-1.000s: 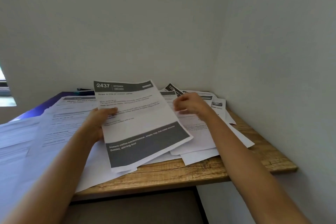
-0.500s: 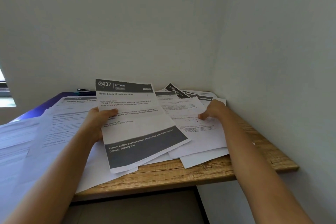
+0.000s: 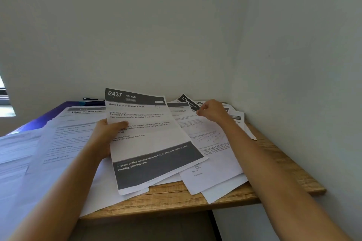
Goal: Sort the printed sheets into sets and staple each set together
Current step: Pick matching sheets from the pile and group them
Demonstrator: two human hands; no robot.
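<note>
Fingers of the left hand point(image 3: 106, 135) clamp the left edge of the 2437 sheet point(image 3: 152, 143), thumb on top. Right hand point(image 3: 214, 112) fingers curl just above the loose sheets point(image 3: 213, 146) on the worktop point(image 3: 176, 197); whether they pinch one is unclear.

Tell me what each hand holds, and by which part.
Left hand grips the 2437 sheet by its left edge. Right hand curls at the 1226 sheet; grip cannot be told.

White sheet point(image 3: 150, 139) banded in dark grey with white lettering; wooden table point(image 3: 176, 199) grained light brown; purple folder point(image 3: 49, 117).
</note>
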